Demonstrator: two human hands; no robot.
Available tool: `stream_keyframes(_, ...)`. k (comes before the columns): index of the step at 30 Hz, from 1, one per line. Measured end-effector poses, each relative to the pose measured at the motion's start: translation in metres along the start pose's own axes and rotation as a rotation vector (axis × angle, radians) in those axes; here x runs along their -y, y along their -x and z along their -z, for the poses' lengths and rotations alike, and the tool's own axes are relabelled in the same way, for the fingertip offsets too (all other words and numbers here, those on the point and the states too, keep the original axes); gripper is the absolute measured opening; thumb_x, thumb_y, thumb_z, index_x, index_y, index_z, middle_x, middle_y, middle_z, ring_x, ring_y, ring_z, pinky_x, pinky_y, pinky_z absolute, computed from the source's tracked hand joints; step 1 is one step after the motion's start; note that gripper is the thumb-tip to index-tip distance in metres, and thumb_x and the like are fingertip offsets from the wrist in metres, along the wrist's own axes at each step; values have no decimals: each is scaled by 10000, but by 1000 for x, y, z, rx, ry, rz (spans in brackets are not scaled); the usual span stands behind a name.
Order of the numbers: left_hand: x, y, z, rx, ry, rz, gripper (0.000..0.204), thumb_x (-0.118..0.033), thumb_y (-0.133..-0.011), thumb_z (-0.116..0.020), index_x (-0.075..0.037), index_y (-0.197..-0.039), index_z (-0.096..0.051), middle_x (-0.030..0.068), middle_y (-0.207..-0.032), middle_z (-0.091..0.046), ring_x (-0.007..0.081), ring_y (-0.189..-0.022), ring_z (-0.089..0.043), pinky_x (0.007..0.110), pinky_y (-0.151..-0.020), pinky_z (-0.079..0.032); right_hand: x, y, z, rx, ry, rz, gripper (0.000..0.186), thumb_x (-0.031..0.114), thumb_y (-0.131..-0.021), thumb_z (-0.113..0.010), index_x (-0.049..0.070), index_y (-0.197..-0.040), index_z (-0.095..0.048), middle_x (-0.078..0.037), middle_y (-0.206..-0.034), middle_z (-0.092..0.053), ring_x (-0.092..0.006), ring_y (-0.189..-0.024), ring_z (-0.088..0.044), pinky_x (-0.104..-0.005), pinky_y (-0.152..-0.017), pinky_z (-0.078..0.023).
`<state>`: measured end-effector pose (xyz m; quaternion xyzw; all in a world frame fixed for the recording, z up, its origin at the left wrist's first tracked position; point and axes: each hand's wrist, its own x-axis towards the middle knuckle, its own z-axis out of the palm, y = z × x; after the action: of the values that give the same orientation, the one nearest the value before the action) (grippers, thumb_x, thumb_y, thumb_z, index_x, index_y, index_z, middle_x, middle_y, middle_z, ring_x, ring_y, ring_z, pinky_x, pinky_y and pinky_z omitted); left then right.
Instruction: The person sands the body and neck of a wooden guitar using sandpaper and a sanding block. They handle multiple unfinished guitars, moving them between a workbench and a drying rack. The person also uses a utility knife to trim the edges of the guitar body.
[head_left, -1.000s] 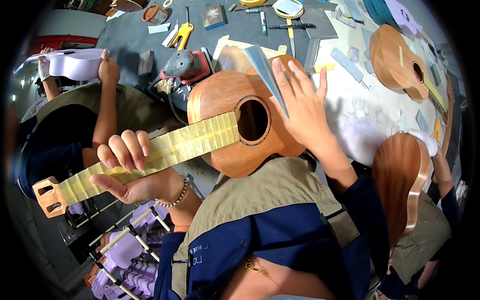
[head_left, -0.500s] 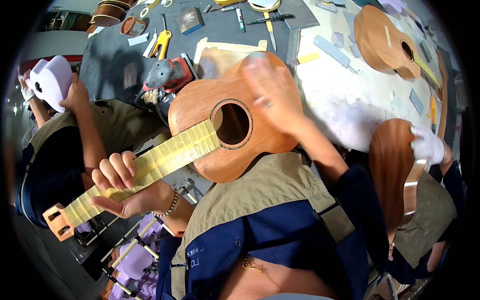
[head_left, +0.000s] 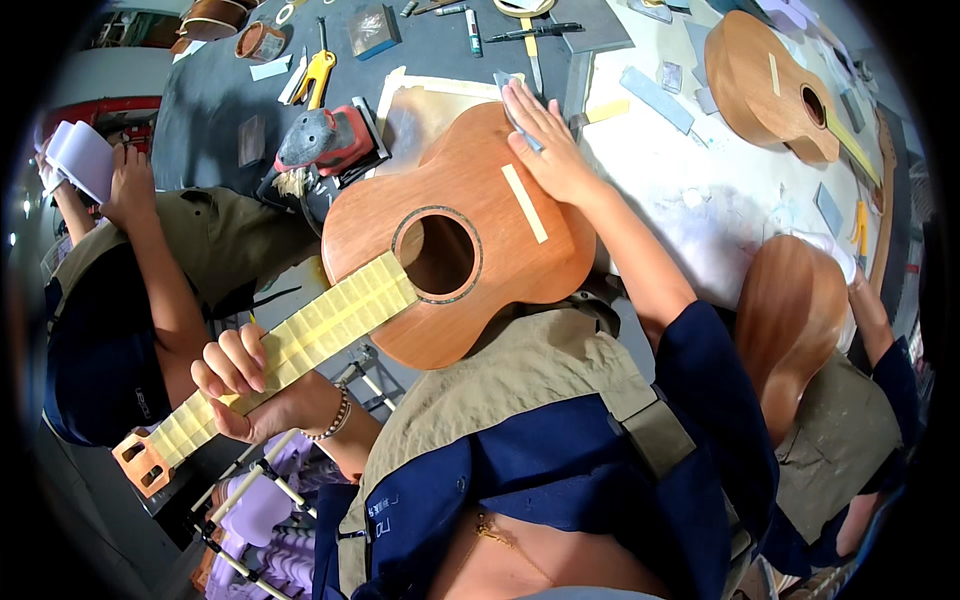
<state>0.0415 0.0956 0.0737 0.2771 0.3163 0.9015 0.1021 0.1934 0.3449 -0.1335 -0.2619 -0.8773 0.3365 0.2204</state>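
Note:
An unfinished brown ukulele lies aslant across my lap, soundhole up, its body against the bench. Strips of yellow masking tape cover its fretboard, and a pale tape strip sits on the top past the soundhole. My left hand is closed round the neck near the slotted headstock. At the far edge of the body, my right hand presses a grey-blue piece of sandpaper with fingers nearly straight. Part of that sheet is hidden under the fingers.
A red and grey power sander stands beside the body on the dark bench, near yellow-handled pliers. Another ukulele lies on the pale bench at right. Co-workers sit on both sides, one with a lavender body, one with a brown body.
My right hand, blurred over the top before, is now at the body's far edge, uncovering the pale strip. The ukulele's body has shifted slightly left. The left co-worker's lavender body has turned.

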Motion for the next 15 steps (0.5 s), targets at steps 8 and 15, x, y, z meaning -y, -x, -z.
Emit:
stream_keyframes(8, -19, 29, 18, -71, 10, -20, 153, -188, -757, -548, -105, -685, -443, -17, -575, -363, 102, -508, -356, 250, -568, -321, 2, 18, -5, 78, 5, -155, 567, 407, -939, -330, 137, -1423, -208, -73, -1481, -183, -234, -1369, -156, -479, -1098, -79)
stream_keyframes(15, -22, 40, 49, -102, 4, -19, 191, -253, -821, -469, -112, -692, -461, -16, -576, -371, 98, -519, -350, 245, -558, -328, 116, 80, 9, 129, 133, 266, 600, 445, -912, -369, 165, -1423, -226, -49, -1475, -216, -230, -1369, -162, -493, -1094, -73)
